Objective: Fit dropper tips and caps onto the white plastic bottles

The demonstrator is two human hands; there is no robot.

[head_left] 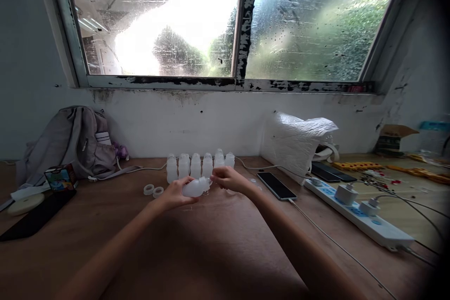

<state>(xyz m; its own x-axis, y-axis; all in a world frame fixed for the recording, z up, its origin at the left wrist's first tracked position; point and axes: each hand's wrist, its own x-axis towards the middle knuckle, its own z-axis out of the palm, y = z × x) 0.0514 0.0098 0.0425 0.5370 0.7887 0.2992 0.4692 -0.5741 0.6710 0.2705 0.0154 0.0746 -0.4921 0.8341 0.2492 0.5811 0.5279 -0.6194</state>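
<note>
My left hand (176,194) is wrapped round a translucent white baby bottle (192,188), which lies tilted with its neck to the right. At that neck my right hand (228,179) is closed in a pinch; what its fingertips hold is too small to make out. Several similar bottles (196,165) stand upright in a row just behind my hands. Two pale rings (148,189) lie on the table left of my left hand. Below the bottle's neck a small clear piece (206,192) shows, partly hidden.
A smartphone (276,185) on a cable lies to the right, beside a white power strip (355,211) with plugs. A white foam bag (297,143) stands behind it. A grey backpack (75,140), small printed box (61,178) and black strip (37,215) are at the left.
</note>
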